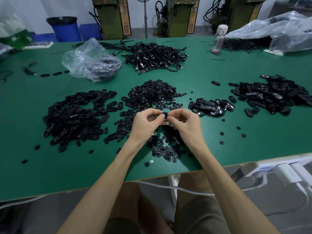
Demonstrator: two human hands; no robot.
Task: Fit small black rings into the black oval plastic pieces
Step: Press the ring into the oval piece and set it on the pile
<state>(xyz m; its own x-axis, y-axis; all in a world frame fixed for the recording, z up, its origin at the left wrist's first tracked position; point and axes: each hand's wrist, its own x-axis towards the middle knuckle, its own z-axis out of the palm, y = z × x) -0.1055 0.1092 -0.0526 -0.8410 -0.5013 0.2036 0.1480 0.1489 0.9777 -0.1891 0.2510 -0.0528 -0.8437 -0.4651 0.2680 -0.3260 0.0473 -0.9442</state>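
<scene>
While both bare forearms reach in from the near edge and converge over the middle of the green tabletop (219,146), the left hand (147,121) and right hand (184,123) meet fingertip to fingertip, raised a little above the surface. Both wrists bend inward and the knuckles face up. The left hand's fingers (152,113) curl over and pinch the left end of a black oval piece (166,115) against the thumb; the right hand's fingers (179,112) are curled and clamped on its right end. Only a small part of the piece shows between the fingertips, and I cannot tell whether a ring sits in it.

Directly below and beyond the hands lies the heap of small black rings (152,95), spreading towards the near edge. A pile of oval pieces (74,115) lies to the left, a smaller glossy cluster (211,107) just right of the hands, and a larger pile (273,97) at far right.

Orange labels (126,27) on the green machines (108,19) behind the tabletop carry printed characters, too blurred to read.
</scene>
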